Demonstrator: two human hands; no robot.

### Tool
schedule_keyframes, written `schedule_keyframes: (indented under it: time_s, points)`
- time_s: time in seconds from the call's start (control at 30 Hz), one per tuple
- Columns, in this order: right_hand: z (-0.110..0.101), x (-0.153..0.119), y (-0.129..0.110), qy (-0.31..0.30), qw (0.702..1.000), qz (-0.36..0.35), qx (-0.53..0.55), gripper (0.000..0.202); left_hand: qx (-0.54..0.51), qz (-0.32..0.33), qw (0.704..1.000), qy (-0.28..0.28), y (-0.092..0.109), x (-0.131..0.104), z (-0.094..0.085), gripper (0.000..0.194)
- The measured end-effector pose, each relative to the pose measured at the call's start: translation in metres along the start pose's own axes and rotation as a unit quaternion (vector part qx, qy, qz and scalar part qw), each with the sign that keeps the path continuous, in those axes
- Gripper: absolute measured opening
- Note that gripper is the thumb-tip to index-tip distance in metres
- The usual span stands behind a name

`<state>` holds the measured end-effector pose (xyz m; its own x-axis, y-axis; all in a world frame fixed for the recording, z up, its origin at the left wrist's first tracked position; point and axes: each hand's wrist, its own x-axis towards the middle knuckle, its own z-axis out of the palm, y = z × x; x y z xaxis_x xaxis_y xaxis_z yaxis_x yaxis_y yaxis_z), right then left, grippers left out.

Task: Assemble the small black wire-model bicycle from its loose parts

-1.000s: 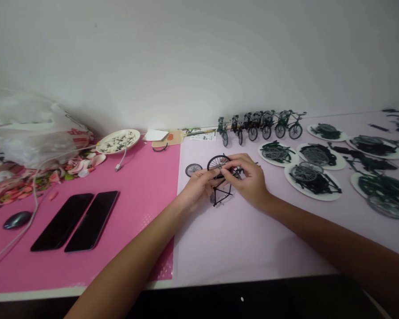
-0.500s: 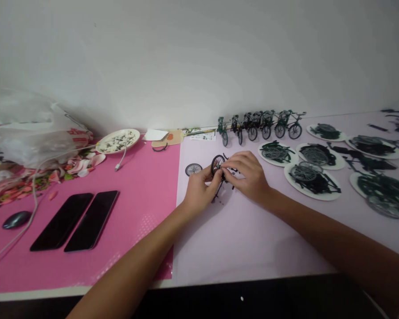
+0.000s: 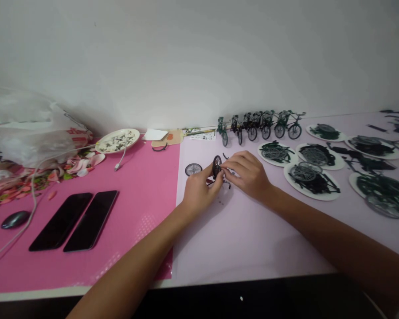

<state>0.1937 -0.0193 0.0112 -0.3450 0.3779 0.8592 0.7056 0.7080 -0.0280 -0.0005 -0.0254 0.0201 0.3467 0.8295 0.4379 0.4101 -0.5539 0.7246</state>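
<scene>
My left hand [image 3: 199, 191] is closed around a partly built toy bicycle [image 3: 216, 166], its spoked wheel standing upright between thumb and fingers. Dark thin frame parts poke out below the fingers. At the wheel's hub, my right hand [image 3: 249, 176] pinches with thumb and forefinger; whatever is between those fingertips is too small to make out. A loose spoked wheel [image 3: 193, 169] lies flat just left of my left hand. A small curved black piece [image 3: 225, 156] lies beyond the fingers.
Several assembled toy bicycles [image 3: 266, 126] stand in a row by the wall. White plates [image 3: 287, 181] of bicycle parts fill the right side. Two phones [image 3: 91, 221], a mouse [image 3: 16, 219], a cable, a dish [image 3: 136, 135] of small bits and a plastic bag [image 3: 36, 133] are left.
The held toy bicycle has turned, so its wheel now shows more edge-on and its frame parts point differently. Both hands stay nearly in place.
</scene>
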Motion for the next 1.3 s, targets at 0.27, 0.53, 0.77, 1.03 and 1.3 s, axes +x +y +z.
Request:
schedule_keyframes:
  time_s: [0.27,0.53,0.77,1.03,1.3]
  points:
    - [0.0,0.004,-0.002,-0.005,1.0,0.019,0.013,0.015,0.066,-0.011,0.998,-0.008,-0.001,-0.002,0.001,0.029]
    - [0.002,0.0,-0.008,-0.004,0.993,0.094,0.074,0.011,0.104,0.002,0.995,-0.008,0.0,-0.003,0.001,0.04]
    - [0.004,0.0,-0.017,-0.025,0.948,0.271,0.162,0.007,0.142,0.021,0.99,0.0,-0.005,-0.005,0.003,0.046]
    - [0.007,0.003,-0.027,-0.039,0.83,0.455,0.321,0.034,0.257,0.111,0.959,0.037,-0.02,-0.004,0.007,0.044]
    - [0.001,0.005,-0.017,0.029,0.985,0.139,0.095,0.013,0.252,0.109,0.96,0.051,-0.018,-0.004,0.008,0.044]
